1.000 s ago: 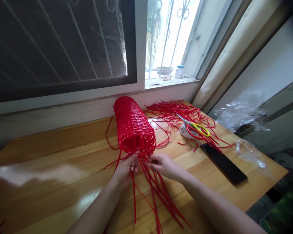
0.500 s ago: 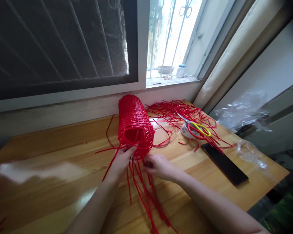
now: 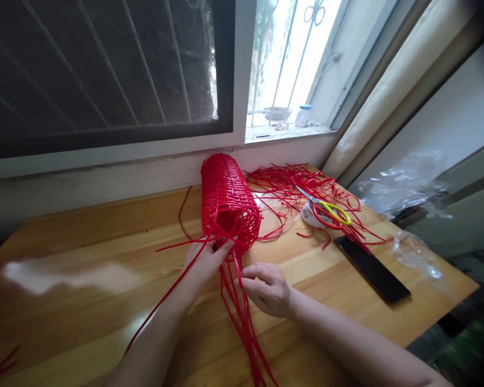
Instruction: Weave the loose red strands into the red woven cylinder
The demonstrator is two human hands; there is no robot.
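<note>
A red woven basket (image 3: 230, 185) lies on its side, its open end toward me, with long loose strands hanging from the rim. My left hand (image 3: 210, 258) grips the rim at the lower left, thumb on top and the other fingers mostly hidden beneath. Just right of it, my right hand (image 3: 266, 287) pinches a red strand (image 3: 237, 266) below the opening. More loose strands (image 3: 244, 328) trail down over the table between my forearms. One long strand crosses over my left wrist.
Scissors (image 3: 331, 214) with red and yellow handles rest on a white roll (image 3: 310, 216). Behind them spreads a heap of red strands (image 3: 282, 177). A black phone (image 3: 373, 269) and clear plastic wrap (image 3: 417, 252) lie on the right of the wooden table (image 3: 84, 317). A window stands behind.
My right hand has moved right and slightly down from the rim, drawing a strand outward. My left hand stays at the rim; a long strand now lies across its wrist.
</note>
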